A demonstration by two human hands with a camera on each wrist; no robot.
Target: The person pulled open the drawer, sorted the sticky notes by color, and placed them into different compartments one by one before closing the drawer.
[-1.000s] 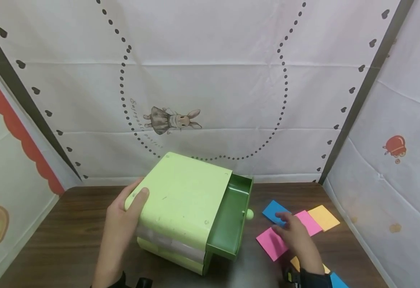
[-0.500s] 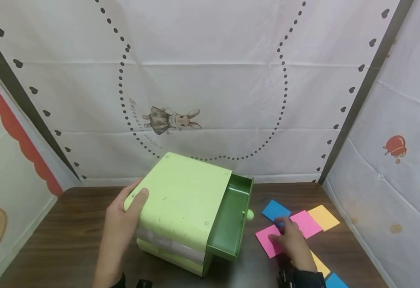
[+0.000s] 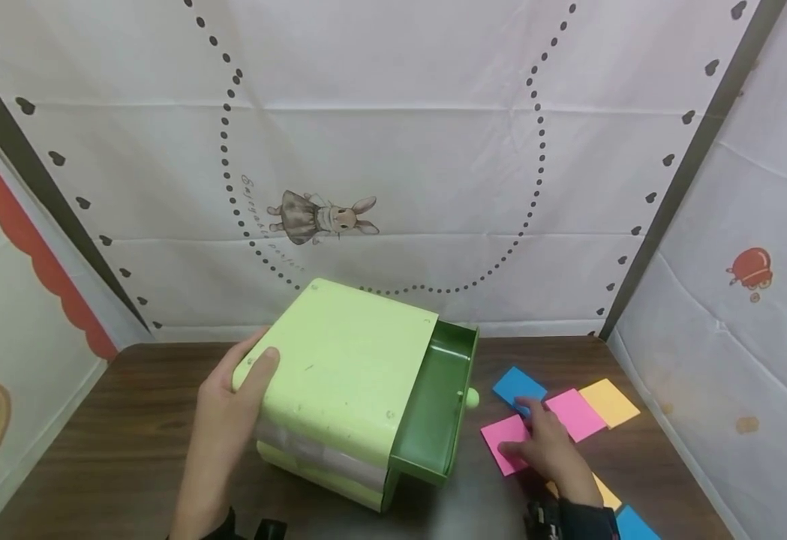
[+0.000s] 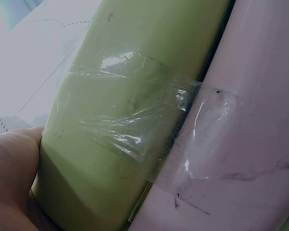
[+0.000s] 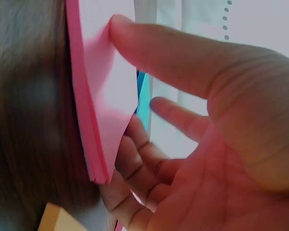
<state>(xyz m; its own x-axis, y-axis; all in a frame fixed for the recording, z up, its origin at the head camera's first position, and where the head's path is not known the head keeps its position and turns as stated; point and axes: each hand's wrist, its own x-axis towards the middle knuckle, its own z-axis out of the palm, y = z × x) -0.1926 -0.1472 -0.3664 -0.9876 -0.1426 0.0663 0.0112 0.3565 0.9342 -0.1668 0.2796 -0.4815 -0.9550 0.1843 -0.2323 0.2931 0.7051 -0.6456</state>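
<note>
A light green drawer box (image 3: 339, 352) stands on the table, its dark green drawer (image 3: 437, 409) pulled out to the right by a round knob (image 3: 472, 398). My left hand (image 3: 227, 401) grips the box's left end, thumb on top. In the left wrist view, clear tape (image 4: 130, 110) runs from the green shell onto a pale pink section (image 4: 241, 110). My right hand (image 3: 551, 442) is at a pink sticky note pad (image 3: 503, 442). The right wrist view shows the thumb pressed on the pad's face and curled fingers at its edge. The index finger stays off the pad.
Beyond the right hand lie a blue pad (image 3: 518, 386), another pink pad (image 3: 577, 414) and a yellow pad (image 3: 609, 402). Nearer, a yellow pad (image 3: 605, 495) and a blue pad (image 3: 635, 525) are partly hidden by the wrist. White printed cloth (image 3: 393, 165) surrounds the table.
The right hand has come down and left onto the near pink pad, which has shifted slightly. The left hand, box and drawer stay put; the head view tilts a little.
</note>
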